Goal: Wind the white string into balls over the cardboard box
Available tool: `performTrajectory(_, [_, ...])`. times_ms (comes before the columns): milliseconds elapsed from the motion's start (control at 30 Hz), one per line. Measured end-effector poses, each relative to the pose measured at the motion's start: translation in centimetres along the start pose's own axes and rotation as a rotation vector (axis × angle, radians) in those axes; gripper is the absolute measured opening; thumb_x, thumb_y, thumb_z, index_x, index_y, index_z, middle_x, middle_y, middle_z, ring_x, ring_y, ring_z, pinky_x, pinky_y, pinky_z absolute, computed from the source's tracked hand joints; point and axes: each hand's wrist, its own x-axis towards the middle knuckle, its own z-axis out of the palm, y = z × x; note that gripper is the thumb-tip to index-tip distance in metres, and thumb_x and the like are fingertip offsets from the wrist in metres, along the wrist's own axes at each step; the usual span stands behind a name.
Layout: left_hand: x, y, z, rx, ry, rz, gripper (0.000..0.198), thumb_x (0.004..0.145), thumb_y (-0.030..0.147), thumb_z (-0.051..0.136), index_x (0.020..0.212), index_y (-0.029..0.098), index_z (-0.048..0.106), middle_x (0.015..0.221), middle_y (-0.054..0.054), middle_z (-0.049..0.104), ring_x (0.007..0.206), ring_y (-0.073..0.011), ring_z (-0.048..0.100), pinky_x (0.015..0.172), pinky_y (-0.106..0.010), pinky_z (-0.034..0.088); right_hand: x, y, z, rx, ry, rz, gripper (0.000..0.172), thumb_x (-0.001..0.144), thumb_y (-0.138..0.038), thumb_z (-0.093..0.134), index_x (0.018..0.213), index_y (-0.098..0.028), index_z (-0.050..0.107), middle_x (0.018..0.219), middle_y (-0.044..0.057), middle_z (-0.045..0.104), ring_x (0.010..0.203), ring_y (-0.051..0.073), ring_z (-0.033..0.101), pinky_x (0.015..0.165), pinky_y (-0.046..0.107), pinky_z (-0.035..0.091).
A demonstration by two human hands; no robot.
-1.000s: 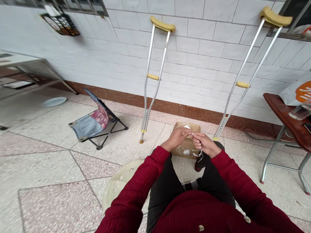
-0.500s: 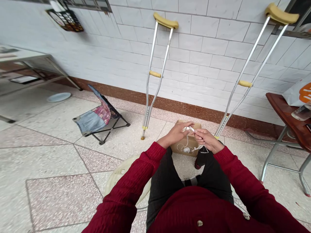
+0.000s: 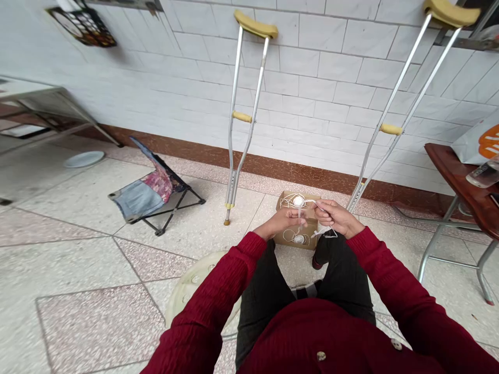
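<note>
My right hand (image 3: 336,217) is closed in a pinch on a thin white cord (image 3: 312,201), and loose ends dangle below its fingers. Just to the left, my left hand (image 3: 281,223) has its fingers around a pale strand of cord, blurred by motion. Beneath both hands, an open cardboard box (image 3: 281,238) sits on the floor by my feet. In its far part lies a round white piece (image 3: 299,201) amid loops of cord. A second white coil (image 3: 299,239) rests in the near part. My hands hide the box's middle.
Two crutches lean on the tiled wall, one left crutch (image 3: 231,179) and one right crutch (image 3: 380,129). A folding chair (image 3: 142,197) stands left, near a plate (image 3: 83,159) and a table (image 3: 35,91). At right is a brown stool (image 3: 454,179) bearing a bag (image 3: 477,140).
My left hand has moved down and my right hand slightly to the right, so they are farther apart. The round white piece in the far part of the box now shows.
</note>
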Motion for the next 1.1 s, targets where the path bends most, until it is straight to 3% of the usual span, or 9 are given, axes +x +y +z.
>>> performTrajectory(133, [-1.2, -0.1, -0.9, 0.111, 0.031, -0.019, 0.030, 0.082, 0.039, 0.063, 0.072, 0.012, 0.071, 0.075, -0.005, 0.071, 0.078, -0.0172, 0.063, 0.086, -0.031, 0.044, -0.2, -0.4, -2.4, -0.035, 0.060, 0.012, 0.033, 0.082, -0.044, 0.066, 0.088, -0.013, 0.061, 0.054, -0.009, 0.029, 0.040, 0.002, 0.017, 0.036, 0.015, 0.011])
performTrajectory(333, [-2.4, 0.3, -4.0, 0.105, 0.163, -0.002, 0.034, 0.083, 0.041, 0.060, 0.069, 0.013, 0.071, 0.073, -0.006, 0.070, 0.074, -0.0164, 0.062, 0.078, -0.029, 0.044, -1.6, -0.3, -5.1, -0.138, 0.099, 0.120, 0.038, 0.077, -0.046, 0.070, 0.088, -0.010, 0.066, 0.057, -0.008, 0.031, 0.043, 0.002, 0.017, 0.037, 0.016, 0.009])
performTrajectory(600, [-1.4, -0.4, -4.8, 0.072, 0.442, 0.049, 0.035, 0.079, 0.044, 0.061, 0.065, 0.013, 0.070, 0.069, -0.005, 0.069, 0.073, -0.0172, 0.062, 0.080, -0.030, 0.044, -4.0, -1.1, -4.7, -0.215, -0.017, 0.170, 0.036, 0.079, -0.043, 0.069, 0.088, -0.008, 0.069, 0.059, -0.005, 0.035, 0.049, 0.004, 0.027, 0.042, 0.018, 0.019])
performTrajectory(833, [-0.3, -2.2, -5.7, 0.416, 0.460, -0.004, 0.034, 0.081, 0.042, 0.056, 0.069, 0.014, 0.071, 0.075, -0.005, 0.072, 0.081, -0.0216, 0.065, 0.085, -0.033, 0.046, -5.2, -1.4, -4.6, -0.283, -0.115, 0.094, 0.033, 0.081, -0.039, 0.069, 0.095, -0.010, 0.069, 0.064, 0.001, 0.055, 0.055, 0.009, 0.048, 0.052, 0.023, 0.035])
performTrajectory(933, [-0.1, -1.5, -4.4, 0.676, 0.451, 0.032, 0.027, 0.078, 0.033, 0.061, 0.098, 0.017, 0.071, 0.107, -0.007, 0.071, 0.107, -0.0270, 0.060, 0.097, -0.038, 0.041, -4.7, -1.4, -4.1, -0.309, -0.062, 0.057, 0.033, 0.080, -0.040, 0.069, 0.093, -0.010, 0.070, 0.065, 0.002, 0.058, 0.056, 0.010, 0.049, 0.052, 0.023, 0.036])
performTrajectory(1000, [0.2, -0.2, -2.4, 0.776, 0.406, 0.145, 0.046, 0.076, 0.027, 0.065, 0.122, 0.021, 0.061, 0.130, -0.008, 0.059, 0.125, -0.0277, 0.048, 0.107, -0.042, 0.032, -4.0, -1.3, -3.5, -0.323, -0.038, 0.048, 0.033, 0.079, -0.041, 0.070, 0.093, -0.010, 0.069, 0.064, 0.001, 0.058, 0.055, 0.009, 0.049, 0.052, 0.023, 0.036])
performTrajectory(1100, [0.8, 1.7, 0.9, 0.624, 0.193, 0.243, 0.057, 0.076, 0.029, 0.068, 0.131, 0.023, 0.053, 0.135, -0.009, 0.054, 0.127, -0.0258, 0.047, 0.109, -0.042, 0.031, -2.8, -1.0, -2.5, -0.359, -0.065, 0.052, 0.034, 0.079, -0.043, 0.069, 0.091, -0.010, 0.069, 0.064, 0.000, 0.058, 0.054, 0.009, 0.049, 0.053, 0.023, 0.036])
